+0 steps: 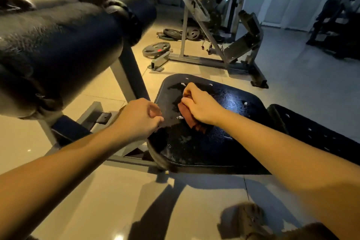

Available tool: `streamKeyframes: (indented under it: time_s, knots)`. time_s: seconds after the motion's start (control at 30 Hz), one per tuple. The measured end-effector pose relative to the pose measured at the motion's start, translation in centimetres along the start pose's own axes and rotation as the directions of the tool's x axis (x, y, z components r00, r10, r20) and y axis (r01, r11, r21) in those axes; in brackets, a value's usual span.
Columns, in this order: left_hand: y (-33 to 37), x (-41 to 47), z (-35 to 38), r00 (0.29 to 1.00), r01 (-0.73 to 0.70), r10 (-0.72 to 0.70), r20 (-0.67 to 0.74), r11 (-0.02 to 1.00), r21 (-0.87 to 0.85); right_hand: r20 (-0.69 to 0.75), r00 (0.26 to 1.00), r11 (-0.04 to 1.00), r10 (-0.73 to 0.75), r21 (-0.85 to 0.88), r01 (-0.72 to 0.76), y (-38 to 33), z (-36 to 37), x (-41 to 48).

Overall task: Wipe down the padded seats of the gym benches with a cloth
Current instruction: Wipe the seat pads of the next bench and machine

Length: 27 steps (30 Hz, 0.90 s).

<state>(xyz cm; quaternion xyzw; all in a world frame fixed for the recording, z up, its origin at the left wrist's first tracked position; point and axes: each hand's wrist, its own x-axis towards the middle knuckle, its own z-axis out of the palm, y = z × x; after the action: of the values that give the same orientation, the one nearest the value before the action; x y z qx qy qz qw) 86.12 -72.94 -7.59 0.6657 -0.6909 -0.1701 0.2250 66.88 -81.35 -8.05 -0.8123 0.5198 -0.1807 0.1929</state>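
Black padded seat [210, 148]: surface worn and patchy, with small white tears near its far and right edges. A reddish-brown cloth [196, 126] lies bunched on its left-centre portion, gripped under the right hand [202, 107]. The beige tiled floor [116, 191] carries weight plates [156, 48] lying flat beyond the seat, beside a standing machine frame [204, 60].

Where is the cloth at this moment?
Head view, centre: the reddish cloth lies on the black padded seat in the grip of the right hand, just right of the left hand.
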Motion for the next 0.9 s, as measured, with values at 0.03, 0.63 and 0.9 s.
streamKeyframes:
  time_s: [0.03, 0.63, 0.9]
  knots:
    - [-0.8, 0.1, 0.0, 1.0, 0.024, -0.024, -0.003, 0.999, -0.025, 0.013, 0.999, 0.997, -0.043, -0.06, 0.043, 0.2, 0.4, 0.5]
    - [1.1, -2.7, 1.5, 0.957, 0.071, -0.138, 0.255, 0.963, 0.258, -0.111, 0.992, 0.983, -0.055, -0.181, 0.034, 8.5, -1.0, 2.5]
    - [1.4, -3.4, 1.4, 0.938, 0.19, -0.226, 0.262, 0.969, 0.157, 0.15, 0.835, 0.798, -0.529, -0.246, 0.55, -0.1, 2.9, -4.9]
